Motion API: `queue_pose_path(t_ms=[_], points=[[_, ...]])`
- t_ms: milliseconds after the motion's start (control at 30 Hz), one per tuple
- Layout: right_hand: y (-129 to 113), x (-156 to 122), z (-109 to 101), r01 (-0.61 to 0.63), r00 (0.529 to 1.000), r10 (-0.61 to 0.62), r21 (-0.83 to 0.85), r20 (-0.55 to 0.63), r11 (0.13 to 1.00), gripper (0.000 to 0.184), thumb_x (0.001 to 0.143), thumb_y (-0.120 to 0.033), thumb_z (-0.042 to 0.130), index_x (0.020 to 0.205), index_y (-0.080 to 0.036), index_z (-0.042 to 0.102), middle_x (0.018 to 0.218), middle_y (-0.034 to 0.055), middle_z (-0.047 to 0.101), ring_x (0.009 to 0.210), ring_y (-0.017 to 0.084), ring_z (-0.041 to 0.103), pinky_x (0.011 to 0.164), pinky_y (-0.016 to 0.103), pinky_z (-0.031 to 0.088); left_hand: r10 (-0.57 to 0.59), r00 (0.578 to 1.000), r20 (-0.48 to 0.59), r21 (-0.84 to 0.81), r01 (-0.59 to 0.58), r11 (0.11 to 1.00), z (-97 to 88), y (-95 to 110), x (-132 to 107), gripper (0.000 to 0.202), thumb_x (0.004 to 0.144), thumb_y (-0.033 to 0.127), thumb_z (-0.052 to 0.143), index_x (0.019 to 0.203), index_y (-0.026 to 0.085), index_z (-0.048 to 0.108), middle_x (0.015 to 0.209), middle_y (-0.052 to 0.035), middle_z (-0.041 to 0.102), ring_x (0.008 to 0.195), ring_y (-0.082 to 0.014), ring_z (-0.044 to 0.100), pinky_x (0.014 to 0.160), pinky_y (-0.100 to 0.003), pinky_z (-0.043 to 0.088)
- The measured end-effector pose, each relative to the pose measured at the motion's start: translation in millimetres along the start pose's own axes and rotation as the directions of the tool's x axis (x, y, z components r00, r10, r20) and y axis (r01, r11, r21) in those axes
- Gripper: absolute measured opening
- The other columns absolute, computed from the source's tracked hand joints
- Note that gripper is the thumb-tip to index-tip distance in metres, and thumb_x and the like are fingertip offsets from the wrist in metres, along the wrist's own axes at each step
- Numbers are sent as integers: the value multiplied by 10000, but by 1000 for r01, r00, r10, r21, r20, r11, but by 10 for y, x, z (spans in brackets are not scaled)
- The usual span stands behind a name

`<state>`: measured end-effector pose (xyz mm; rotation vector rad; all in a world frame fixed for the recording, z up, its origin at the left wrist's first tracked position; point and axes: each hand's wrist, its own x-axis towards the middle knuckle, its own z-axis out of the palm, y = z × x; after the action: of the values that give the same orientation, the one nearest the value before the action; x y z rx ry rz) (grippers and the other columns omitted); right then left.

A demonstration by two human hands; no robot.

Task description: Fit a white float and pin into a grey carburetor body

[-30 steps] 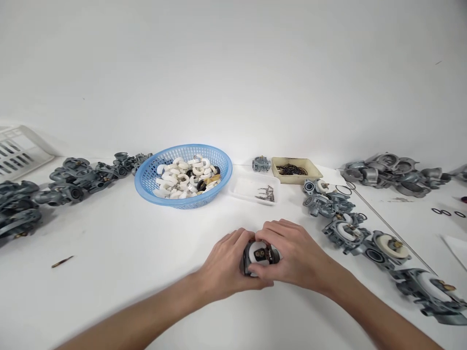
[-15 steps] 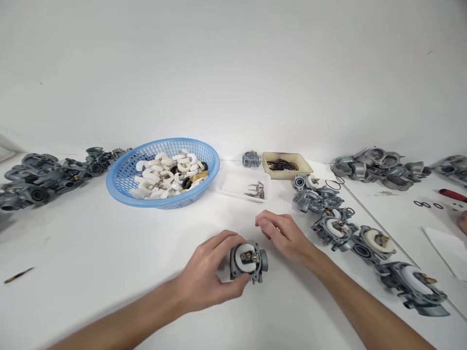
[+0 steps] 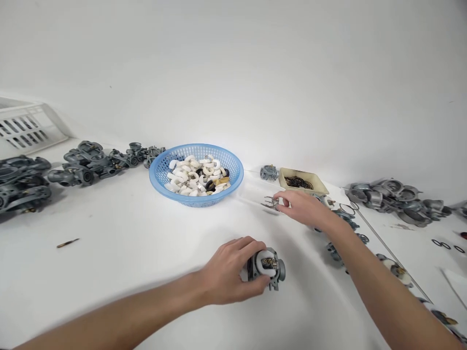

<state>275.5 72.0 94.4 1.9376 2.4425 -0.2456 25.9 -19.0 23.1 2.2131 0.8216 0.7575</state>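
Observation:
My left hand [image 3: 237, 272] is wrapped round a grey metal carburetor [image 3: 280, 272] on the table, thumb at the front and fingers behind. A white C-shaped float [image 3: 263, 263] sits in its upward-facing opening, with brass parts in the middle. Beyond it, my right hand [image 3: 301, 206] reaches over a clear plastic tray [image 3: 251, 187]. Its thumb and fingertips come together at a small heap of thin metal pins [image 3: 270, 202]. Whether a pin is between those fingertips is hidden.
A blue basket [image 3: 155, 182] of floats stands behind, beside a cream box [image 3: 321, 183] of black rings. Carburetors [image 3: 87, 163] lie heaped left; others sit under my right forearm. Grey metal bowls [image 3: 401, 194] are piled right. A thin brass-coloured tool [image 3: 67, 243] lies left.
My right hand has moved away from beside the carburetor, forward to the pins in the clear tray. My left hand keeps its hold on the carburetor. The view has turned left.

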Motion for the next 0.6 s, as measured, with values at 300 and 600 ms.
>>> queue_pose_path(t_ms=[300, 600], points=[[-123, 701, -48, -15, 906, 103, -211, 411, 977, 329, 988, -374, 622, 1254, -181, 617, 1287, 93, 621, 1087, 236, 643, 919, 431, 565, 9, 1000, 10, 50, -10, 999, 15, -43, -16, 423, 813, 356, 686, 1207, 254, 569, 1042, -35, 681, 875, -231, 646, 789, -349, 509], [-58, 756, 36, -22, 889, 129, -242, 439, 970, 343, 989, -372, 620, 1275, -183, 601, 1291, 92, 618, 1084, 231, 645, 914, 441, 567, 13, 1000, 8, 50, -13, 999, 7, -45, -15, 416, 818, 380, 698, 1196, 259, 573, 1041, -36, 684, 900, -245, 665, 803, -349, 506]])
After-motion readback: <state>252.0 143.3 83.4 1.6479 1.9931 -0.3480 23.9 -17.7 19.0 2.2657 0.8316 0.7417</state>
